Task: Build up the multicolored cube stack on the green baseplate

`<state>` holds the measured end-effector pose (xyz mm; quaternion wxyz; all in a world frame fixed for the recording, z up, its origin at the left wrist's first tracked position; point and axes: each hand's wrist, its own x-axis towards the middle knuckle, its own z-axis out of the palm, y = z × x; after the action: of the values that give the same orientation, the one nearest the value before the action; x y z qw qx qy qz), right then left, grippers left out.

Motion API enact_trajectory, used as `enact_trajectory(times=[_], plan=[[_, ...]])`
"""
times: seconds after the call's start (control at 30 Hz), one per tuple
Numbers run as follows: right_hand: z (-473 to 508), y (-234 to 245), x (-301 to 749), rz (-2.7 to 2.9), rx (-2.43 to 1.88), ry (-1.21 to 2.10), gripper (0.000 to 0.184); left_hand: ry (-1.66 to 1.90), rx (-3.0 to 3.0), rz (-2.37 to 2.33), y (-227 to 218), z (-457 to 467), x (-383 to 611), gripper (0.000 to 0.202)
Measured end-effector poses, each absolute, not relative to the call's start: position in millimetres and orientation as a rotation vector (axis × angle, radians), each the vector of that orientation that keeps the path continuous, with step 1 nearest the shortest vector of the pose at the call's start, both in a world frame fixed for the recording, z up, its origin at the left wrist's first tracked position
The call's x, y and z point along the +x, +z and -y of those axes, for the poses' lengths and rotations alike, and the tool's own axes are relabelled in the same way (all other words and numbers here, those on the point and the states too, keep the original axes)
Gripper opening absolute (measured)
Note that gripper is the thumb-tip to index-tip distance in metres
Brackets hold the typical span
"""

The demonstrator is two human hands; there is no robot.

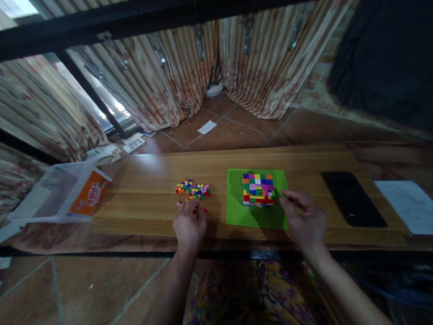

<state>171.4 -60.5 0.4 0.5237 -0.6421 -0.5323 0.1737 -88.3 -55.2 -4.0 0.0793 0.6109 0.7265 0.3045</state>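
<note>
My left hand [190,224] is at the near edge of a pile of small loose toy bricks [192,189] in mixed colours. Its fingers are curled together, and whatever they hold, if anything, is too small to make out. A red brick [205,210] lies just right of its fingertips. A block built of many coloured toy bricks [258,188] stands on a green studded baseplate [240,216]. Over the plate's right edge, beside the block, is my right hand [305,218]. Its thumb and forefinger are a little apart, with nothing visible between them.
A black phone-like slab [352,198] and a white sheet of paper [420,207] lie on the right of the wooden table [145,213]. At the left end sits a clear plastic box [56,190] with an orange label. Striped curtains [178,79] hang behind.
</note>
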Motion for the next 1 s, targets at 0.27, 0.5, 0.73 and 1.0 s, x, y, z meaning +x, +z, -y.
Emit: enact_trajectory(times=[0.27,0.5,0.73,1.0], plan=[[64.3,-5.4,164.1,1.283,-1.522,0.463,0.022,0.704,2.062,-2.213,-5.4,36.8,-96.5,0.021],[66.2,-8.7,168.6,1.239,-1.523,0.497,0.021,0.539,2.143,-2.245,-8.2,21.8,-91.2,0.029],[66.9,-11.9,168.1,1.216,-1.532,0.519,0.022,0.475,2.210,-2.238,-6.9,21.6,-92.9,0.027],[68.3,-10.1,167.2,1.239,-1.519,0.521,0.022,0.487,2.287,-2.067,-7.3,31.4,-91.2,0.021]])
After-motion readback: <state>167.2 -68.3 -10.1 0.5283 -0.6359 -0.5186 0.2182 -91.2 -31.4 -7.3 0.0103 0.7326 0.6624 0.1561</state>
